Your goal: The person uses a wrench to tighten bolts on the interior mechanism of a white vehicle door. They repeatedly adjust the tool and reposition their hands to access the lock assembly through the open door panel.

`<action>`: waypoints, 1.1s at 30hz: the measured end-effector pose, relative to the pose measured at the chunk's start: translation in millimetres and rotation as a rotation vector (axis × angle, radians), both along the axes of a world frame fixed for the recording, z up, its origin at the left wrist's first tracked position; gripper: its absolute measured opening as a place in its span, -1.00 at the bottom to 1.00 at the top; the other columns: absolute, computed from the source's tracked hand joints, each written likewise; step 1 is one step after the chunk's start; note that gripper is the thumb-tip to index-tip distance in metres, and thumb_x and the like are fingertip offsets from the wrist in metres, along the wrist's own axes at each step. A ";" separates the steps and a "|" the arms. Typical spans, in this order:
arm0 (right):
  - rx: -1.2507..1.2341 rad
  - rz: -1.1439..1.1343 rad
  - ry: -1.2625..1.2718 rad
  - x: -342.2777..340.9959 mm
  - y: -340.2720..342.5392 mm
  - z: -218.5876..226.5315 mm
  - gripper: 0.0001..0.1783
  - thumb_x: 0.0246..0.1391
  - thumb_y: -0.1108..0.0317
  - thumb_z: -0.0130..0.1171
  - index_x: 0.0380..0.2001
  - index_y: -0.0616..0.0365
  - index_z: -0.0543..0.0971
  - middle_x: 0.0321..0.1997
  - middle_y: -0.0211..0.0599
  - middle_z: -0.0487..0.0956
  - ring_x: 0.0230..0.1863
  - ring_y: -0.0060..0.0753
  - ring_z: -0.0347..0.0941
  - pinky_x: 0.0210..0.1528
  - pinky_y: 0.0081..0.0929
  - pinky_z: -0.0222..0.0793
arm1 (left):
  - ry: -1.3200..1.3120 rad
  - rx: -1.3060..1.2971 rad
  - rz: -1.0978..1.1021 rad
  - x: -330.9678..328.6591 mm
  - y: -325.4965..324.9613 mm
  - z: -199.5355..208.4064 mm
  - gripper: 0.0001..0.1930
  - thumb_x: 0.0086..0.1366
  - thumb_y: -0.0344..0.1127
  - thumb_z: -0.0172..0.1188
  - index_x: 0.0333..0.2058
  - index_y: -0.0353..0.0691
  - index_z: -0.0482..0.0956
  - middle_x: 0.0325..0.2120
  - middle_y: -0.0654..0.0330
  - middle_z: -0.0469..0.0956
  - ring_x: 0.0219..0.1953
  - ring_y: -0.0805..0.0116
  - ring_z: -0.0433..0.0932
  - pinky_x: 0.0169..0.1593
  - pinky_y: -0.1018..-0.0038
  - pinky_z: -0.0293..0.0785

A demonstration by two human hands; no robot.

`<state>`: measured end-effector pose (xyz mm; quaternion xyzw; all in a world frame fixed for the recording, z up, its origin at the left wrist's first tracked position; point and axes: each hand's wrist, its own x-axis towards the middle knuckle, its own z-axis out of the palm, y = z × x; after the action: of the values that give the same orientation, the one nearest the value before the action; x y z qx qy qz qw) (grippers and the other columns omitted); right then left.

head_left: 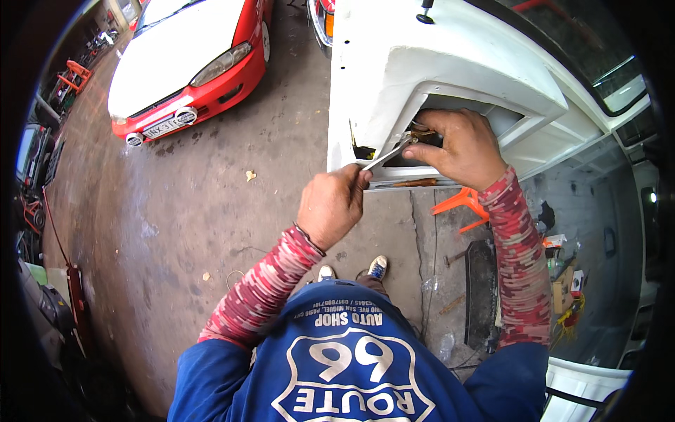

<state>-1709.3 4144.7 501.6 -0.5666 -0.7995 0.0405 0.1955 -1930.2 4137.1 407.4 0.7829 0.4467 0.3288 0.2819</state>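
Note:
My left hand (329, 207) is closed around the handle of a slim silver wrench (385, 157), which slants up and to the right. Its far end meets a brownish metal part (420, 132) at the edge of an opening in a white vehicle door panel (394, 67). Around that metal part curl the thumb and fingers of my right hand (464, 144); some fingertips are hidden inside the dark opening (503, 114). Just below, a screwdriver with a wooden handle (416, 183) lies along the panel's lower ledge.
A red car with a white hood (184, 56) is parked at the far left. Under my right forearm are an orange plastic stool (464, 204) and a long black part (481, 292) on the floor. Assorted items and yellow cord (571, 316) lie at the right.

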 end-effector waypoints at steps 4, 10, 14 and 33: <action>-0.023 -0.008 -0.015 -1.1 0.9 -0.6 -0.61 -0.14 0.00 0.39 -0.41 0.10 0.64 -0.41 -0.15 0.65 -0.34 0.06 0.56 -0.25 -0.12 0.45 | 0.178 0.093 -0.048 -7.0 3.0 13.6 -0.80 0.35 -0.28 0.09 -0.34 -0.31 0.54 -0.66 -0.15 0.49 -0.56 -0.20 0.51 -0.48 0.09 0.43; -0.024 0.002 -0.025 -6.9 1.2 -1.2 -0.64 -0.12 0.01 0.38 -0.45 0.10 0.63 -0.45 -0.12 0.63 -0.35 0.06 0.56 -0.28 -0.07 0.42 | 0.522 0.122 -0.189 -29.4 11.7 71.2 -0.87 0.22 -0.37 0.12 -0.38 -0.30 0.58 -0.60 -0.13 0.56 -0.52 -0.09 0.61 -0.46 0.13 0.53; 0.014 0.029 -0.004 -8.4 1.2 -0.5 -0.65 -0.11 0.03 0.38 -0.47 0.09 0.63 -0.47 -0.12 0.62 -0.37 0.06 0.56 -0.29 -0.08 0.42 | 0.740 0.231 -0.303 -31.4 21.6 111.0 -0.83 0.15 -0.48 0.11 -0.31 -0.28 0.66 -0.61 -0.08 0.57 -0.54 -0.02 0.62 -0.48 0.24 0.58; 0.244 -0.009 -0.319 -13.9 -20.2 4.5 -0.44 -0.23 0.18 0.44 -0.09 0.06 0.52 -0.15 -0.22 0.57 -0.05 -0.10 0.49 0.03 -0.13 0.37 | 0.123 -0.580 -0.122 -134.1 -14.9 -1.5 -0.61 0.42 -0.08 0.07 -0.41 -0.34 0.54 -0.71 0.14 0.41 -0.64 0.38 0.35 -0.49 0.39 0.33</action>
<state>-1723.2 4124.5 506.1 -0.5414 -0.8168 -0.1476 0.1338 -2064.3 4122.2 406.0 0.7136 0.4903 0.1218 0.4853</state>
